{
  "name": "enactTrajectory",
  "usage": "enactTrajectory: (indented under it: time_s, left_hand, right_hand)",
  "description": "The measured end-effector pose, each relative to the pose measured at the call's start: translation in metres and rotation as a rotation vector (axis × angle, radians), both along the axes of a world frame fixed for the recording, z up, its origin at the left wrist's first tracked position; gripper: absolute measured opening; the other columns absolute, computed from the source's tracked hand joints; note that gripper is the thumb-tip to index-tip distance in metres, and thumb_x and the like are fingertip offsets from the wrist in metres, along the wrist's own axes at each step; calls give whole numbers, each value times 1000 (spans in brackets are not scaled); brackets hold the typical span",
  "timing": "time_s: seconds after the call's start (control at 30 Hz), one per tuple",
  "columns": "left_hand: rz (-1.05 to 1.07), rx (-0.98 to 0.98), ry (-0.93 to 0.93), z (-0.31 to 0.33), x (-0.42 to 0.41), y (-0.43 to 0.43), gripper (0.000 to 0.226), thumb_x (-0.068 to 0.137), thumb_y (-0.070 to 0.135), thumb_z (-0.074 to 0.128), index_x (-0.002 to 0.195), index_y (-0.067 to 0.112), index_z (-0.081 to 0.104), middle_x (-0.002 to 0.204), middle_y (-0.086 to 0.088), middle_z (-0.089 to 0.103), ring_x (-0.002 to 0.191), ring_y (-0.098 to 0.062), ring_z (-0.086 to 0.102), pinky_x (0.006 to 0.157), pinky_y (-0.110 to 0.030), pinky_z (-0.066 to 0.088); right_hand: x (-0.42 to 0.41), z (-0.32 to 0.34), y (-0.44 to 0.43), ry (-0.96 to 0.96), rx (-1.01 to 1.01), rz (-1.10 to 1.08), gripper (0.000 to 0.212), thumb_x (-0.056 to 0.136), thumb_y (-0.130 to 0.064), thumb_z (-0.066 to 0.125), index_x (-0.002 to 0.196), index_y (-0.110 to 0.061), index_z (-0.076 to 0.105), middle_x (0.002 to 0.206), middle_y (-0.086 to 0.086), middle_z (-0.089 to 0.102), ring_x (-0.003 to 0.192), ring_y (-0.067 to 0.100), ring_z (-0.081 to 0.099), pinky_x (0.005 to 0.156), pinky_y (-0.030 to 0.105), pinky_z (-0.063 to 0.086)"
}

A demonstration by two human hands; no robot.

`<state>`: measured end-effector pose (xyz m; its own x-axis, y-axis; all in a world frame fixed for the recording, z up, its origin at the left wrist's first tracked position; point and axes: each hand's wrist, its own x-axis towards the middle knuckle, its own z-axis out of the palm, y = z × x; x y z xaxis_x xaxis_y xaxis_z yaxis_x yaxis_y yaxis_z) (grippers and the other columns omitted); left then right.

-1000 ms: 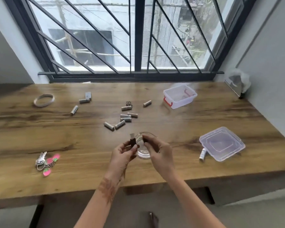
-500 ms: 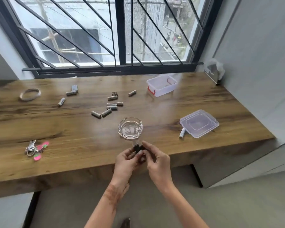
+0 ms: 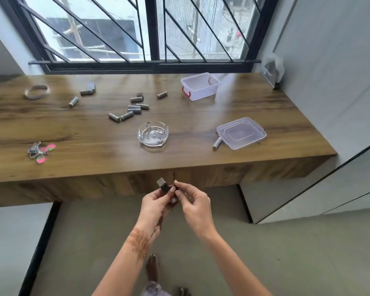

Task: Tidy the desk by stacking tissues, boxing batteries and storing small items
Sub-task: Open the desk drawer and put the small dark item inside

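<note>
Below the desk's front edge, my left hand [image 3: 156, 205] and my right hand [image 3: 193, 205] together pinch a small dark block-shaped item [image 3: 163, 185]. On the wooden desk [image 3: 77, 150] stands a clear glass ashtray [image 3: 153, 134]. Behind it lie several batteries [image 3: 128, 111], with a single battery [image 3: 217, 143] beside the clear plastic lid [image 3: 241, 133]. A white plastic box with red latches [image 3: 199, 86] sits toward the window. At the left lie a key bunch with pink tags [image 3: 41, 150] and a tape ring [image 3: 36, 91].
A window with black bars [image 3: 152, 33] runs along the desk's back. A tissue holder [image 3: 272, 71] stands at the back right corner against a grey wall. Grey floor lies under me, and my foot [image 3: 152, 268] shows below.
My hands have drawn back from over the ashtray to below the desk's front edge, still holding the small dark item. The view has pulled away from the desk.
</note>
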<state>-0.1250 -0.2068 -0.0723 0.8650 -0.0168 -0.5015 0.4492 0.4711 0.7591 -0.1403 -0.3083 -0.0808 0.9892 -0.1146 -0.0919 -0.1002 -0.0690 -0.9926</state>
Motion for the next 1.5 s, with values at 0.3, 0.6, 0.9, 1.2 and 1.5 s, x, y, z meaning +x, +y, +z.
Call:
enactTrajectory:
  time_s: [0.3, 0.6, 0.9, 1.2, 1.5]
  left_hand:
    - [97, 156, 64, -9, 10, 4, 6, 82, 0, 63, 86, 2, 66, 74, -7, 70, 66, -13, 68, 70, -21, 55]
    - [64, 231, 37, -11, 24, 14, 10, 81, 2, 64, 90, 4, 67, 87, -12, 70, 69, -11, 71, 75, -23, 55]
    - [56, 251, 56, -16, 21, 21, 13, 78, 3, 66, 91, 5, 68, 80, -6, 73, 73, -14, 71, 74, -21, 57]
    - [23, 276, 39, -12, 8, 22, 11, 77, 4, 67, 86, 8, 69, 81, -6, 74, 80, -17, 71, 78, -24, 56]
    - [-8, 303, -23, -2, 10, 19, 15, 74, 8, 69, 88, 12, 69, 84, -3, 75, 84, -16, 71, 76, -21, 56]
  right_hand:
    - [43, -83, -39, 576, 1285, -456, 77, 92, -53, 37, 142, 3, 20, 148, 21, 26, 138, 33, 23, 115, 42, 18]
    - [88, -121, -37, 620, 1321, -693, 92, 83, -72, 32, 140, 0, 28, 150, 17, 23, 139, 27, 21, 115, 36, 17]
    - [101, -122, -35, 565, 1405, -742, 100, 80, -76, 30, 142, 2, 20, 149, 19, 26, 137, 28, 27, 115, 36, 20]
    - [95, -121, -38, 551, 1430, -707, 104, 79, -79, 25, 143, 2, 15, 151, 19, 20, 140, 28, 21, 117, 37, 15]
    - [55, -130, -45, 602, 1318, -697, 102, 80, -77, 26, 139, 7, 25, 145, 24, 30, 134, 35, 31, 114, 40, 22]
